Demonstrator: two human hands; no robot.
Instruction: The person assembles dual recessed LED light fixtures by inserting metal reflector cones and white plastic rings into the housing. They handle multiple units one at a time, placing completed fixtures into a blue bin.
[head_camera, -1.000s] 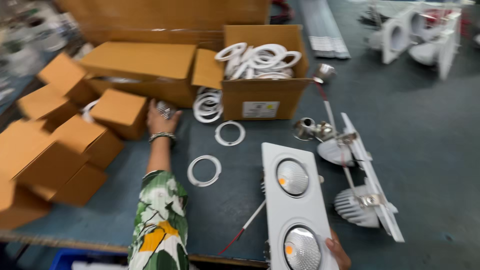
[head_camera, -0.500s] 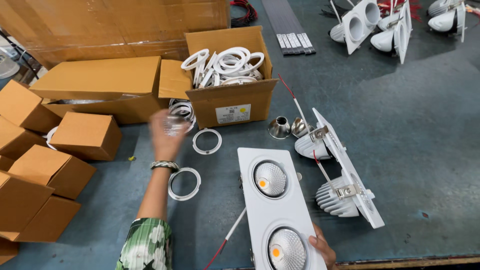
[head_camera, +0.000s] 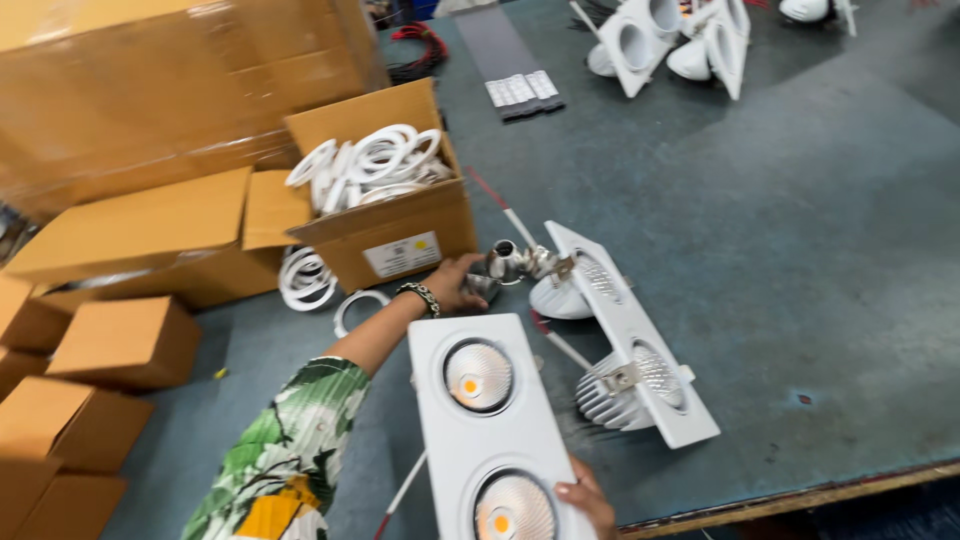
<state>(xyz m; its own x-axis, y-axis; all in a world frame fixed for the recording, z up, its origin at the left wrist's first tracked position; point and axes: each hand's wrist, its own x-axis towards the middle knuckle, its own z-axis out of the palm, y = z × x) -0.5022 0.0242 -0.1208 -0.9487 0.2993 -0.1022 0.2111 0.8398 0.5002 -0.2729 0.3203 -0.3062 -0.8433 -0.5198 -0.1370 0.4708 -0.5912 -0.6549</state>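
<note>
On the grey-green table (head_camera: 820, 300), my left hand (head_camera: 455, 285) closes its fingers on a small shiny metal part (head_camera: 484, 287) — just above the white twin-lamp fixture (head_camera: 490, 430). My right hand (head_camera: 590, 505) grips that fixture's near edge, fingers curled onto its face. A second fixture (head_camera: 630, 345) lies tilted just beside — an open box of white rings (head_camera: 375, 195) stands behind.

Twin downlight frame (head_camera: 500, 430): smooth matt white metal or plastic, cannot tell which. Small lamp part (head_camera: 505, 262): shiny bare metal. Open box (head_camera: 385, 225): plain brown cardboard. Rings (head_camera: 370, 160): glossy white plastic. Desk (head_camera: 800, 230): rough grey-green covering.
</note>
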